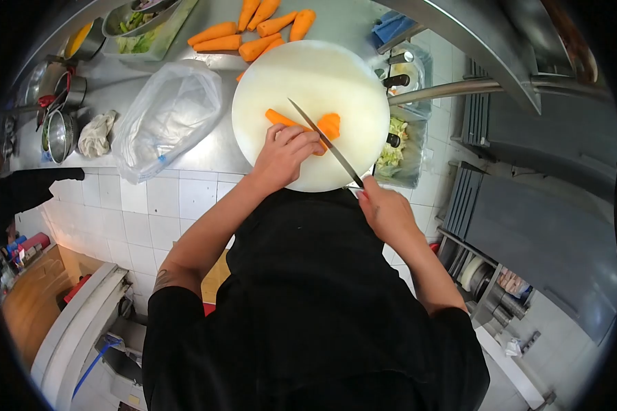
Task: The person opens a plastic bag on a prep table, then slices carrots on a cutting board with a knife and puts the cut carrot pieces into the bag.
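On the round white cutting board [308, 75] lies a carrot [275, 118] with my left hand [284, 156] closed over it, fingers curled on its top. My right hand [386, 209] grips the handle of a knife [332, 149]. Its long blade slants up and left across the board, right beside my left fingertips at the carrot's cut end. Just past the blade sit a few cut carrot slices [330, 125]. Several whole peeled carrots [259, 48] are heaped on the steel counter behind the board.
Left of the board lies a clear plastic bag [168, 116], then a crumpled cloth [97, 133] and metal bowls [62, 135]. A bin of greens [392, 154] stands at the right, with other knife handles [396, 81] beside the board. A metal bar [452, 90] juts in.
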Motion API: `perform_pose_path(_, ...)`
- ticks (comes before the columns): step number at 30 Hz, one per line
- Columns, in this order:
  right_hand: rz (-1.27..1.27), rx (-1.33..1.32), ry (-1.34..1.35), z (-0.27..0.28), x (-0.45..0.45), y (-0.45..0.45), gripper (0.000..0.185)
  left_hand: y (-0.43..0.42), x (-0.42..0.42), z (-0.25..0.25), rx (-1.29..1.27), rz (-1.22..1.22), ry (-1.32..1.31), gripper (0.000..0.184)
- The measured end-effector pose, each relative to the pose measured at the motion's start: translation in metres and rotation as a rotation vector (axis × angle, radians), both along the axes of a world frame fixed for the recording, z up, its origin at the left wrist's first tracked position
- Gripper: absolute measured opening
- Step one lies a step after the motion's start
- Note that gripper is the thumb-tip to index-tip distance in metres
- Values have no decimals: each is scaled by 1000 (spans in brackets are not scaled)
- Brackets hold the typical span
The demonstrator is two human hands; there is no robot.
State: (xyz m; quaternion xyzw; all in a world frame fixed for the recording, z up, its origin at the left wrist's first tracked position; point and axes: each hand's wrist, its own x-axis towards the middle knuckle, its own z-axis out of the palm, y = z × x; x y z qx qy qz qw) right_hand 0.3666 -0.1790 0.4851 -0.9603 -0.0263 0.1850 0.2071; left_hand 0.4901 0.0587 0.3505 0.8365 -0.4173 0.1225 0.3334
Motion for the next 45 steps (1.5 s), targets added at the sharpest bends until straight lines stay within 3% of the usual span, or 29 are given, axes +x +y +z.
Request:
perform_pose_path(2, -16, -10, 53, 3, -9, -2, 20, 0, -3, -2, 3, -8, 7, 27)
perform_pose_path(7, -37, 48, -34, -74, 27, 17, 21, -1, -2, -4, -24, 6, 7, 28)
perform_pose_path(13, -55, 10, 90, 6, -5, 4, 21, 1, -2, -3, -17, -4, 25, 28)
perform_pose_path(19, -67, 48, -12, -72, 23, 22, 22, 0, -2, -7, -45, 3, 26, 27)
perform_pose_path(25, -79, 33, 75, 4, -9, 7, 21, 0, -3, -6, -49, 7, 28, 28)
perform_pose_path(31, -90, 69, -8, -68, 17, 24, 22, -1, -3, -6, -64, 11, 40, 29)
perform_pose_path(37, -77, 20, 68, -2, -3, 13, 22, 0, -4, -5, -64, 12, 52, 29)
perform_pose_path(45, -98, 61, 78, -71, 28, 29, 20, 2, -2, -5, -85, 4, 63, 30)
